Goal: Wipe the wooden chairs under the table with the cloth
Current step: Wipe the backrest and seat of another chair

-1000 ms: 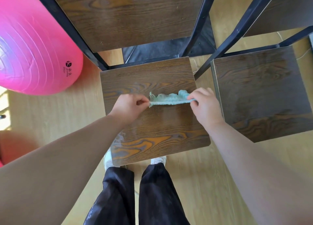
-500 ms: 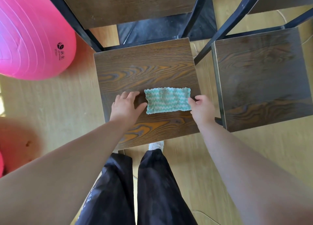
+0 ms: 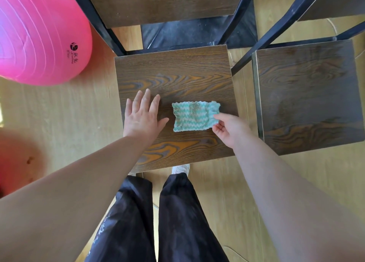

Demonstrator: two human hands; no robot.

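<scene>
The green-and-white striped cloth [image 3: 192,116] lies spread flat on the seat of the near wooden chair [image 3: 177,74], towards its right edge. Left of the cloth and clear of it, the left hand [image 3: 141,117] rests palm down on the seat with its fingers straight and spread, holding nothing. The right hand [image 3: 230,129] meets the cloth's right edge, its index finger lying on the fabric (whether it pinches the corner or only touches it I cannot tell). Right of the cloth stands a second wooden chair [image 3: 306,96]; far to its left, a pink ball [image 3: 39,34].
</scene>
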